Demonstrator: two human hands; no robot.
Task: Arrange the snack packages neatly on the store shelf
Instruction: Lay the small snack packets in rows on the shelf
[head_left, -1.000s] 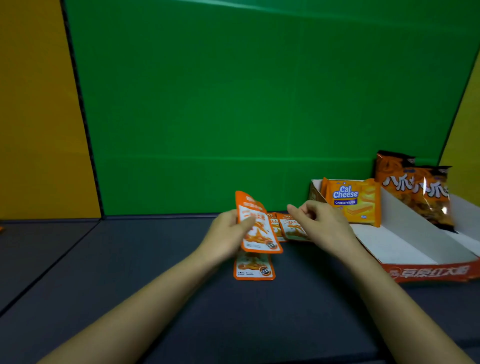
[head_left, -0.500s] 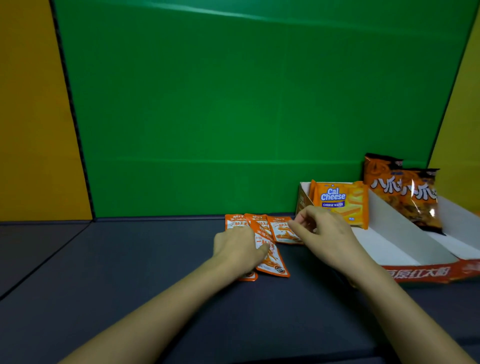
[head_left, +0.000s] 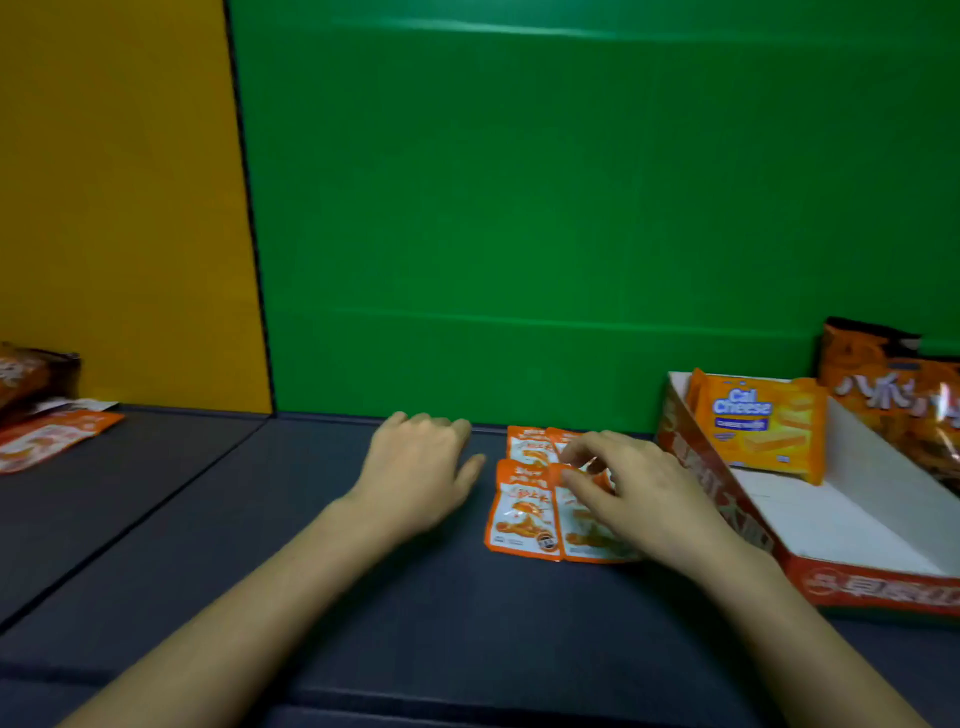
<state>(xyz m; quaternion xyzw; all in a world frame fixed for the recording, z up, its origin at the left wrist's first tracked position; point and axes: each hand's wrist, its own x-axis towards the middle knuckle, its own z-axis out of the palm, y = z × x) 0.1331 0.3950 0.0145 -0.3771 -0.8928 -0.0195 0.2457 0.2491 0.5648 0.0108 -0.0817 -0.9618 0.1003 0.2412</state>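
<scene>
Several small orange snack packets lie flat in two rows on the dark shelf (head_left: 363, 597), close to the green back wall. The front-left packet (head_left: 521, 514) and the back-left packet (head_left: 529, 448) show fully. My right hand (head_left: 644, 499) is over the right-hand packets, its thumb and forefinger pinching the top edge of the front-right packet (head_left: 587, 538). My left hand (head_left: 421, 467) rests on the shelf just left of the packets, fingers relaxed, holding nothing.
A white and red display carton (head_left: 831, 525) stands at the right with a yellow Cal Cheese pack (head_left: 761, 428) upright in it and dark orange chip bags (head_left: 893, 395) behind. At the far left lie another orange packet (head_left: 47, 439) and a dark bag (head_left: 31, 376).
My left hand laid down the packet it held up and let go, moving left. The packets now lie flat in two rows. My right hand shifted onto the front-right packet. The view swung left.
</scene>
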